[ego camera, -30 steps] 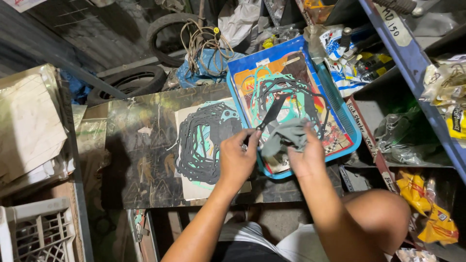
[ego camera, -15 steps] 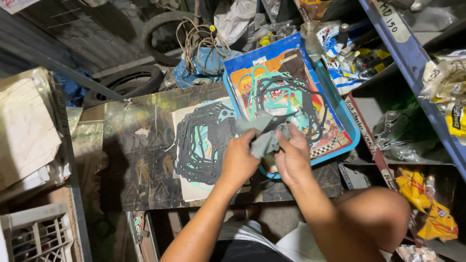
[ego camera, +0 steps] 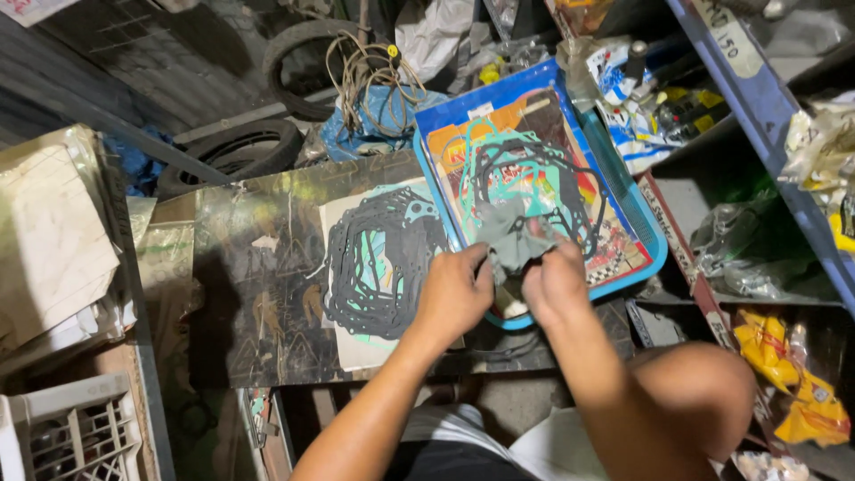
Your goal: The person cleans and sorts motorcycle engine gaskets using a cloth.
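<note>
Head view looks down on a cluttered workshop corner. Both hands meet over the near edge of a blue tray (ego camera: 637, 218): the left hand (ego camera: 456, 292) and the right hand (ego camera: 554, 285) pinch a small grey-green piece (ego camera: 509, 239), a gasket or cloth, I cannot tell which. Thin black and teal gaskets (ego camera: 534, 174) lie on a printed card in the tray. Just left, more dark gaskets (ego camera: 378, 258) rest on a pale sheet atop a worn, glossy board (ego camera: 254, 267). Tyres (ego camera: 240, 151) lie beyond, blue shelving (ego camera: 757, 107) stands right, and a white crate (ego camera: 71, 428) sits near left.
</note>
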